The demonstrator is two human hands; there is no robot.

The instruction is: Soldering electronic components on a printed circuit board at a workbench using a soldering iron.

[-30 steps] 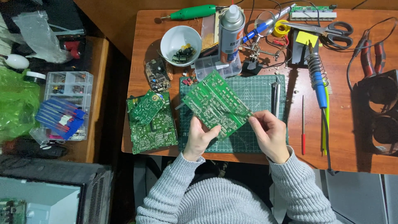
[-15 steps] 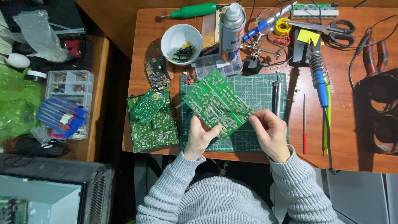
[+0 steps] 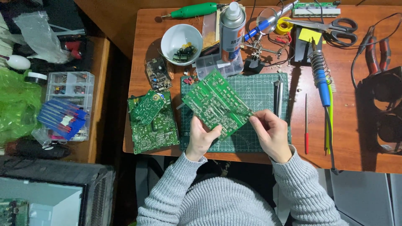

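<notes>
Here, going left to right, the left hand (image 3: 202, 138) has its fingers clamped on the near left edge of the green circuit board (image 3: 217, 104), which is held tilted over the green cutting mat (image 3: 259, 90) on the table (image 3: 356, 125). The board's long axis runs from far left to near right, where the right hand (image 3: 271, 133) pinches its near right corner, fingers together on it, both hands equally close.

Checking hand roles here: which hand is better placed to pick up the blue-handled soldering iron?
Likely the right hand: the soldering iron lies on its side of the desk, while the left hand supports the circuit board from below.
</notes>
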